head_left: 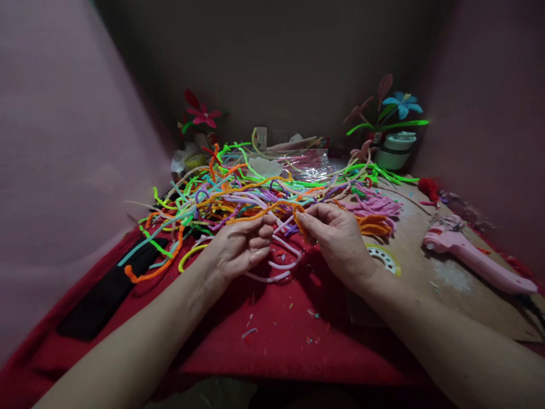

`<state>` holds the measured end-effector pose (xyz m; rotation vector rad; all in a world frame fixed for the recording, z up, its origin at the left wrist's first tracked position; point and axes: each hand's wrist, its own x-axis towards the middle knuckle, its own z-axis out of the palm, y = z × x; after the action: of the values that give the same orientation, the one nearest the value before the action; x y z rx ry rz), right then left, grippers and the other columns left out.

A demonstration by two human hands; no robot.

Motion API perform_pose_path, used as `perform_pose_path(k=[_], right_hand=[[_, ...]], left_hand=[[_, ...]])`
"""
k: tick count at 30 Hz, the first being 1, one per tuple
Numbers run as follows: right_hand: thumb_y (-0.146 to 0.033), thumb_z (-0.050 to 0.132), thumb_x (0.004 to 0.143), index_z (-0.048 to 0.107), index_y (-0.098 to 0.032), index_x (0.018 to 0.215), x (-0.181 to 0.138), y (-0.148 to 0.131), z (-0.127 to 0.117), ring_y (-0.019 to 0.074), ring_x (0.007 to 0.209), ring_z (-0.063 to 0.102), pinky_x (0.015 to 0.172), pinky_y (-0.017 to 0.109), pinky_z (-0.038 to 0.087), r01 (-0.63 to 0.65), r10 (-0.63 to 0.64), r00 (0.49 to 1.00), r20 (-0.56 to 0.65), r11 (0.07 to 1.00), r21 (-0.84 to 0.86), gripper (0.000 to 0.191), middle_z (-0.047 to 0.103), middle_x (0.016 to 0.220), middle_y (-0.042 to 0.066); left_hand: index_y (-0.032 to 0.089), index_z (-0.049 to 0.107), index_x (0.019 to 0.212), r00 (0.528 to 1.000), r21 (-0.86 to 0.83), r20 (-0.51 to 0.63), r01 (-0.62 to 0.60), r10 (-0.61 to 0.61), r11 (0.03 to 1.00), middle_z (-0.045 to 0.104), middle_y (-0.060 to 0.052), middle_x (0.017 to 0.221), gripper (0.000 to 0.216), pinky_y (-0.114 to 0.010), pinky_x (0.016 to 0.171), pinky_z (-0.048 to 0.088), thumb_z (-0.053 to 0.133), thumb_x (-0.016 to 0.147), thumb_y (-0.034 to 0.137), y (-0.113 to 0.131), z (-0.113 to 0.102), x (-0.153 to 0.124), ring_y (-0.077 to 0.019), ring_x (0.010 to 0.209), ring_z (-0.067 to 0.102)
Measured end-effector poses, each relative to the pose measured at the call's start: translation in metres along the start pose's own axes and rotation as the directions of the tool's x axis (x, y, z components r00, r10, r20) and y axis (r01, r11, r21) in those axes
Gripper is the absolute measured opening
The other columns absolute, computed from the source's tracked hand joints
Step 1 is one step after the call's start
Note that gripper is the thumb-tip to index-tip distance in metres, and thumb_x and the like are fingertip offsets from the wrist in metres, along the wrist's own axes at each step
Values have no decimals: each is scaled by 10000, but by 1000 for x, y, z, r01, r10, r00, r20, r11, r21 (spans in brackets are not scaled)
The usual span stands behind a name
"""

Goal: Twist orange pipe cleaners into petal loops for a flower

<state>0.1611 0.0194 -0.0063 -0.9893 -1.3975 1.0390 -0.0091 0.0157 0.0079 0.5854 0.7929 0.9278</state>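
Observation:
My right hand [336, 241] is closed, with thumb and forefinger pinching an orange pipe cleaner [299, 218] that is bent into a small loop at the fingertips. The orange strand runs left from there towards my left hand [244, 244], whose fingers are curled in at the strand; its thumb is mostly hidden. Behind and beneath both hands spreads a tangled heap of pipe cleaners [213, 187] in green, orange, purple and pale blue. Pale lilac strands [285, 264] curve on the red cloth between my hands.
A pink glue gun [477, 255] lies on a wooden board [451, 309] at the right, near a yellow-rimmed roll [385, 258]. Bundled pink pipe cleaners [377, 204] rest beside it. A black flat item [104, 292] lies left on the red cloth [272, 341]. Behind stands a pale green cup [395, 152].

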Motion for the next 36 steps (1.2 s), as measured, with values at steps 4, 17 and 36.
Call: perform_pose_path(k=[4, 17, 36], right_hand=[[-279, 569, 760, 512, -163, 605, 0, 1, 0, 80, 503, 388, 496, 231, 320, -7, 7, 1000, 0, 1000, 11, 202, 468, 549, -33], [-255, 561, 764, 531, -156, 614, -5, 1, 4, 91, 533, 424, 519, 227, 348, 42, -46, 998, -30, 990, -133, 183, 495, 560, -21], [-210, 504, 772, 457, -179, 614, -14, 0, 8, 93, 522, 387, 530, 239, 300, 141, -122, 990, 73, 920, -365, 168, 450, 552, -33]], left_hand=[[78, 579, 655, 995, -35, 51, 88, -86, 996, 364, 48, 446, 475, -103, 246, 233, 314, 931, 361, 12, 0, -5, -3, 265, 264], [118, 630, 783, 957, 349, 91, -290, 276, 891, 591, 17, 556, 101, -136, 309, 407, 674, 705, 164, -1, 16, -20, -62, 379, 509], [154, 577, 757, 610, 917, 267, -400, 746, -2, 611, 28, 620, 64, -163, 499, 427, 598, 779, 210, -22, 19, -26, -64, 488, 527]])
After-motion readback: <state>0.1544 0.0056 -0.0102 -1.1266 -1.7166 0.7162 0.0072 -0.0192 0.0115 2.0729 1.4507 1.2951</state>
